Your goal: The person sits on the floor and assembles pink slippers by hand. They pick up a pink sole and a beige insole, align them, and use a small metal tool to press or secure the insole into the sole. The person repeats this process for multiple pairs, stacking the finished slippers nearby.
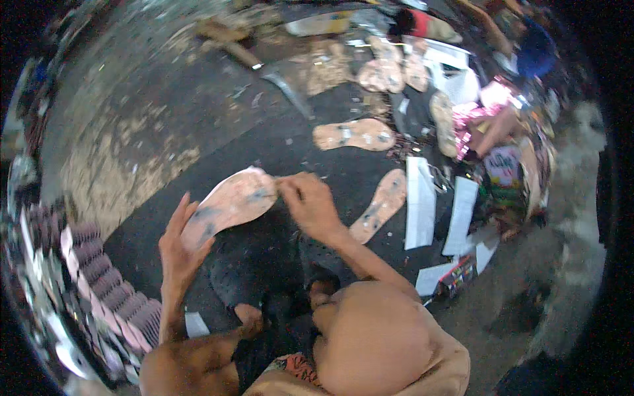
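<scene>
The left hand [178, 247] holds a pinkish-tan shoe sole [228, 206] by its narrow end, partly curled around it, with the fingers on the outer side and the thumb on the near side. The sole is held above a black mat [257, 142], tilted, its wide end pointing to about two o'clock. The right hand [314, 208] is at that wide end, fingers curled, thumb and forefinger drawn together at the rim; blur makes it impossible to tell whether they pinch the edge or only touch it.

Taking the held sole as the clock's centre, a second sole [354, 134] lies at two o'clock and a third sole [382, 203] at three, beside the right forearm. Just beyond the third stands a pair of white strips [421, 211], side by side. A knife [284, 89] with a curved blade lies at one o'clock, and a cluster of soles [383, 72] between one and two. Shiny pink material [465, 122] is farther off, between two and three. At eight o'clock, a row of ridged pinkish pieces [122, 290] curves past the left forearm.
</scene>
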The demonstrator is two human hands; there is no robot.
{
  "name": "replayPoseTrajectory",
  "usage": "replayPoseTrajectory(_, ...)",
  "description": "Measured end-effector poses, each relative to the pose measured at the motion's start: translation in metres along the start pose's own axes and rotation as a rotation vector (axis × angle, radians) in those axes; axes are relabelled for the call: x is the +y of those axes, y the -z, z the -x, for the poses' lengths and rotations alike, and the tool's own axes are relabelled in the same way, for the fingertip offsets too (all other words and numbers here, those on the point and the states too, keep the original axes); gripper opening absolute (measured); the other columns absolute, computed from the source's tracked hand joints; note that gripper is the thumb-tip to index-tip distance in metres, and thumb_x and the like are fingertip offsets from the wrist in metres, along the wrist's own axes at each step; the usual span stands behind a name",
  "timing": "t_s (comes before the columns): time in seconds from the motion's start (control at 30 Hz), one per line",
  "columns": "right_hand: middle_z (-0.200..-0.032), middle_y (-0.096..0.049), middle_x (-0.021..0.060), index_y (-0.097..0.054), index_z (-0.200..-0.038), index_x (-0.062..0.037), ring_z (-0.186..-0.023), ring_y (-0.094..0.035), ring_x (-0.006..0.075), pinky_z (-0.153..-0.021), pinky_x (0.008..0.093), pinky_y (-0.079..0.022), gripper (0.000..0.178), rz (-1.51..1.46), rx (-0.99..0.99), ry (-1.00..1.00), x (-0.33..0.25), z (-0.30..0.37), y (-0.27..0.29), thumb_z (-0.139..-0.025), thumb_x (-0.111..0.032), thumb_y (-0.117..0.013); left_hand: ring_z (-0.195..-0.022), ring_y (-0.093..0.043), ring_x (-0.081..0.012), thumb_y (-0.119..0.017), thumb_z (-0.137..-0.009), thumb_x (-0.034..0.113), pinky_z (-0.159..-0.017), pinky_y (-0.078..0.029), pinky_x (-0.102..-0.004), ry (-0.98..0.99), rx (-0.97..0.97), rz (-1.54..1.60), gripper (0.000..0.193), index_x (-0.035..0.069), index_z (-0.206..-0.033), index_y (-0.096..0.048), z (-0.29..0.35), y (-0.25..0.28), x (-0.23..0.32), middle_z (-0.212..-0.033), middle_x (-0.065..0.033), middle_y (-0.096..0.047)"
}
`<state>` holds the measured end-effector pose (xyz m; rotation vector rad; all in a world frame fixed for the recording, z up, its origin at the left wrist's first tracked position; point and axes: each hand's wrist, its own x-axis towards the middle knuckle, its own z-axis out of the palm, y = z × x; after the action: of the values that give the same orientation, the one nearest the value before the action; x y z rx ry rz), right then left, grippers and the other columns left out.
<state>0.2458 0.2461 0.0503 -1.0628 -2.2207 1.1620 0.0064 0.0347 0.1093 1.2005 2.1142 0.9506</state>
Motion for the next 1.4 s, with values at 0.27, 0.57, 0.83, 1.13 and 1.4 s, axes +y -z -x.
replayPoseTrajectory(0.27, -0.106, -0.075, 0.0125, -0.079, -0.116, -0.003, -0.083, -0.071, 0.0178, -0.071, 0.0323, -0.055, 0.016, -0.179, 0.044, 0.216, -0.025, -0.016, -0.016, -0.11, -0.014, -0.07, -0.15, -0.056, -0.0407, -0.087, -0.077, 0.011, -0.126, -0.044, -0.0502, 0.079, -0.039, -0.058, 0.097, 0.006, -0.165, -0.047, 0.0, 0.011, -0.001, -0.162, -0.0163, -0.059)
replayPoseTrajectory(0.57, -0.093, -0.076, 0.0119, -0.071, -0.108, -0.0026, -0.08, -0.075, 0.0167, -0.072, 0.0342, -0.06, 0.008, -0.042, 0.034, 0.284, -0.032, -0.003, -0.021, -0.104, -0.006, -0.076, -0.148, -0.059, -0.0376, -0.093, -0.081, 0.025, -0.121, -0.049, -0.0468, -0.063, 0.016, -0.024, 0.08, 0.006, -0.152, -0.061, 0.009, 0.004, -0.02, -0.177, -0.0195, -0.04)
replayPoseTrajectory(0.83, -0.097, -0.077, 0.0147, -0.071, -0.116, -0.0062, -0.083, -0.079, 0.0326, -0.071, 0.0425, -0.061, 0.016, -0.234, -0.185, 0.411, -0.086, -0.032, -0.106, -0.105, -0.017, -0.076, -0.154, -0.05, -0.0402, -0.085, -0.075, 0.001, -0.127, -0.043, -0.0486, 0.0, 0.012, 0.061, 0.086, 0.009, -0.155, -0.053, 0.008, 0.006, -0.015, -0.174, -0.0156, -0.044)
replayPoseTrajectory(1.13, -0.093, -0.076, 0.0142, -0.074, -0.105, -0.0063, -0.077, -0.075, 0.0349, -0.069, 0.0468, -0.058, 0.013, -0.28, -0.064, 0.353, -0.061, 0.011, -0.101, -0.102, -0.018, -0.079, -0.153, -0.054, -0.0348, -0.084, -0.078, 0.003, -0.126, -0.044, -0.047, -0.119, 0.075, -0.219, 0.085, 0.01, -0.157, -0.054, 0.004, -0.002, -0.01, -0.163, -0.0157, -0.058)
replayPoseTrajectory(1.4, -0.101, -0.082, 0.0086, -0.071, -0.109, -0.0011, -0.079, -0.068, 0.0138, -0.072, 0.0321, -0.054, 0.029, -0.393, 0.292, -0.102, -0.037, -0.016, 0.007, -0.114, -0.029, -0.066, -0.143, -0.064, -0.0306, -0.085, -0.083, 0.007, -0.124, -0.046, -0.0461, -0.081, 0.206, -0.121, 0.086, 0.004, -0.161, -0.05, -0.013, 0.03, -0.011, -0.156, -0.0184, -0.065)
